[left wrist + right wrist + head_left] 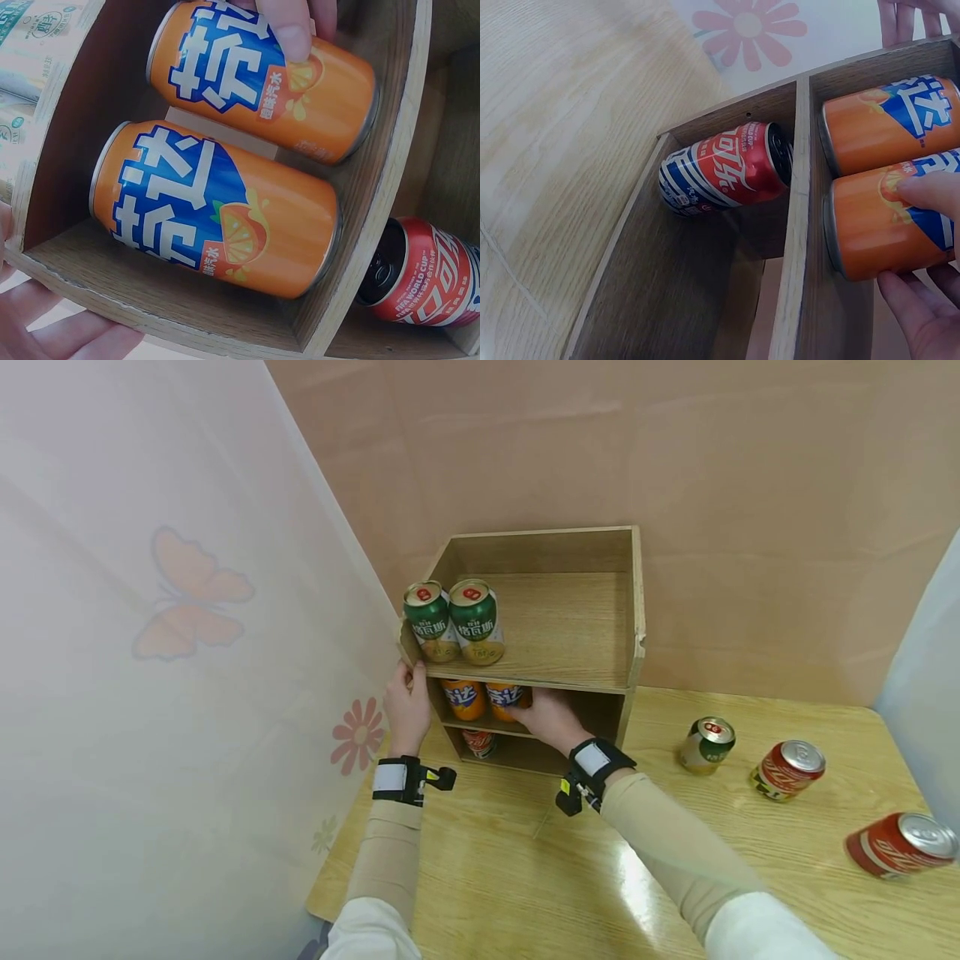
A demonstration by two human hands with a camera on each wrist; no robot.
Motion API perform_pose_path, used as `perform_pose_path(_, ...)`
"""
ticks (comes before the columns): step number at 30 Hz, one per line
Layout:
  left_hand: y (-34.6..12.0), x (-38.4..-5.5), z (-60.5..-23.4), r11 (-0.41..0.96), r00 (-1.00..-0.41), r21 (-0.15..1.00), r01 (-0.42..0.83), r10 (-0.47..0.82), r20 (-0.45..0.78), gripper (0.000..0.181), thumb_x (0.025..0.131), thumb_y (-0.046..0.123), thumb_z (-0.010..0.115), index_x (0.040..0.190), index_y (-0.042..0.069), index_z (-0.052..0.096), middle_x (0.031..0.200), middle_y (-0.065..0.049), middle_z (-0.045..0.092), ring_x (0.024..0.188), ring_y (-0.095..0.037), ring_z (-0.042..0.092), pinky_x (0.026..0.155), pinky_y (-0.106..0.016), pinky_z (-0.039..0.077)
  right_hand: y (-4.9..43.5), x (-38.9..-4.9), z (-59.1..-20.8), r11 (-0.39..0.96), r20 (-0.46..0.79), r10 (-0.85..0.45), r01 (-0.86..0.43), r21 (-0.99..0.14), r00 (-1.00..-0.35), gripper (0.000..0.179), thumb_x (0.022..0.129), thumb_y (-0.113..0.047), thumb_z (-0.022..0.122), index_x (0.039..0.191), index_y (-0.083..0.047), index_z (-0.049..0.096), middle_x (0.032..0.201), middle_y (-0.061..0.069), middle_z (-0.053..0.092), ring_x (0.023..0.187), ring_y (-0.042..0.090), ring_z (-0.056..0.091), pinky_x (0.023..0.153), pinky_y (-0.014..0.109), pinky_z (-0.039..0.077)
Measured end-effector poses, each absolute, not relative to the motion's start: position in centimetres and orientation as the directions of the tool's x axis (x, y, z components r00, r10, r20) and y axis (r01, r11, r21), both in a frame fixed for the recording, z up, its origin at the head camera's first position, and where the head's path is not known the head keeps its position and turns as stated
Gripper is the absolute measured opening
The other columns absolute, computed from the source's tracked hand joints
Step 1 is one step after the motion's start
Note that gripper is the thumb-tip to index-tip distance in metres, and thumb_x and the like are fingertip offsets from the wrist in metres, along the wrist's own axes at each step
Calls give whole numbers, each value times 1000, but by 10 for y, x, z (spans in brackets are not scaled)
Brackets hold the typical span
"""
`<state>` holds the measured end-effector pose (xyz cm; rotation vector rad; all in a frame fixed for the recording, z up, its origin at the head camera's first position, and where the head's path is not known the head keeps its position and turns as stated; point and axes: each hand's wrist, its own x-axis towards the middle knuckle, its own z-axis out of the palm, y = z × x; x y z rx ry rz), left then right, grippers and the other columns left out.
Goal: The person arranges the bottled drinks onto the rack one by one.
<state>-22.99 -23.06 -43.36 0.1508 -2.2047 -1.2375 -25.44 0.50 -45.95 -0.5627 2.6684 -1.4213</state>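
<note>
Clamping the right-hand 芬达 can [501, 700] mid-frame: your right hand [551, 718]. Your left hand [407, 710] touches the shelf's [634, 610] left side, fingers straight. Red can [427, 274], left wrist view's lower right: "FIFA WORLD CUP". Green cans [476, 620], upper centre-left of head view: 格瓦斯.

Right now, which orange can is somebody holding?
The right orange can in the head view: the right hand grips it. The left orange can has neither of the hands on it.
</note>
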Motion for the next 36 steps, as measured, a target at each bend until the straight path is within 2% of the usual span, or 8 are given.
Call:
perform_pose_path(9,-230,-231,-434,561,-806,802,206,-367,464,31,108,33,48,104,8,65,111,-14,73,101,-32,67,74,-45,49,-1,-255,-467,503,219,-316,-358,-786,-923,79,91,-18,80,153,-4,33,147,19,44,135,36,46,109,49,38)
perform_pose_path(12,-230,-231,-434,561,-805,801,209,-366,467,30,108,33,47,99,9,62,105,-13,73,91,-31,66,68,-41,45,-2,-254,-469,520,244,-298,-371,-769,-923,79,90,-17,81,153,-2,34,146,20,44,135,37,46,110,50,38)
perform_pose_path(17,-229,-232,-434,564,-803,796,220,-359,476,30,108,33,47,91,10,55,92,-14,68,71,-30,56,59,-38,37,-5,-254,-474,523,251,-283,-368,-769,-926,77,91,-17,79,153,-4,35,145,19,47,135,36,47,110,49,38)
perform_pose_path(21,-229,-232,-435,557,-803,801,220,-363,473,29,108,32,48,93,9,58,95,-14,70,79,-31,61,62,-40,40,-5,-252,-474,507,235,-292,-358,-784,-927,77,90,-17,80,152,-4,36,143,19,48,133,36,48,109,50,38)
perform_pose_path(24,-229,-232,-436,553,-805,806,212,-369,465,29,108,32,48,97,8,62,103,-14,72,94,-31,66,71,-42,46,-5,-249,-474,497,213,-314,-351,-793,-925,84,87,-20,84,153,-4,34,143,19,48,132,36,48,109,51,38)
perform_pose_path(27,-230,-232,-436,554,-805,806,208,-372,463,29,108,32,48,98,8,62,106,-14,72,102,-31,66,75,-42,47,-5,-248,-472,486,194,-335,-346,-803,-922,93,84,-24,87,155,-6,30,145,17,46,133,34,48,110,50,37)
perform_pose_path(31,-230,-232,-436,556,-805,805,208,-370,463,29,108,31,47,92,9,56,100,-15,71,91,-31,65,68,-40,43,-4,-246,-470,470,195,-335,-343,-813,-922,95,83,-27,87,155,-8,30,146,15,46,133,32,47,111,48,37)
perform_pose_path(36,-231,-231,-435,556,-807,808,194,-379,454,28,108,31,48,93,9,57,105,-15,72,99,-30,66,73,-41,45,2,-241,-466,459,185,-328,-327,-826,-926,95,83,-30,87,157,-10,30,149,13,44,136,32,46,111,46,36)
